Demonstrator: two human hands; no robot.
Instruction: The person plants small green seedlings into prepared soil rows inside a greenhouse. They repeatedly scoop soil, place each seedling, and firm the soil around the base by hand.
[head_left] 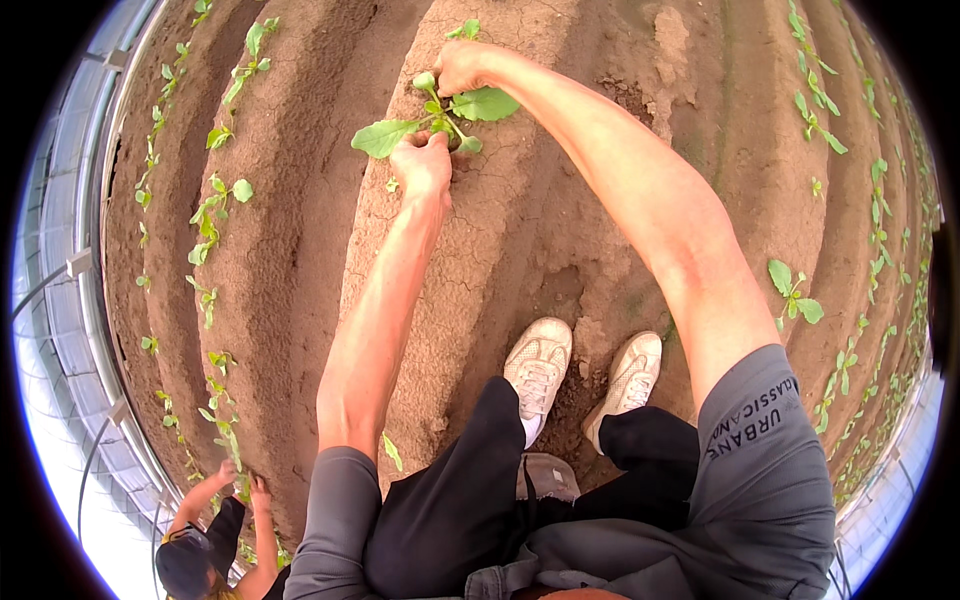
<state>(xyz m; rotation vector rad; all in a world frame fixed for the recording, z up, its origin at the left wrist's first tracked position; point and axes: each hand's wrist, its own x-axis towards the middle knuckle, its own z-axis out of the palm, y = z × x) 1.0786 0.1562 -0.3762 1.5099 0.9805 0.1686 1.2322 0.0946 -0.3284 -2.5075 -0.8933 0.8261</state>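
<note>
A young leafy seedling (437, 108) with broad green leaves grows on the raised soil bed at the top of the head view. From its near side my left hand (422, 163) reaches in, thumb and fingers closed at the low stems. My right hand (462, 70) is curled in at the far side, above the large right leaf (486, 104). Its fingertips are turned down beside the stems, and what they grip is hidden. Just beyond the right hand, another small seedling (466, 30) pokes up.
My shoes (538, 365) stand in the furrow right of the bed (440, 290). Rows of seedlings (208, 220) run along neighbouring beds on both sides. At the lower left another person (190, 555) bends over plants. A translucent greenhouse wall (60, 250) curves along the left.
</note>
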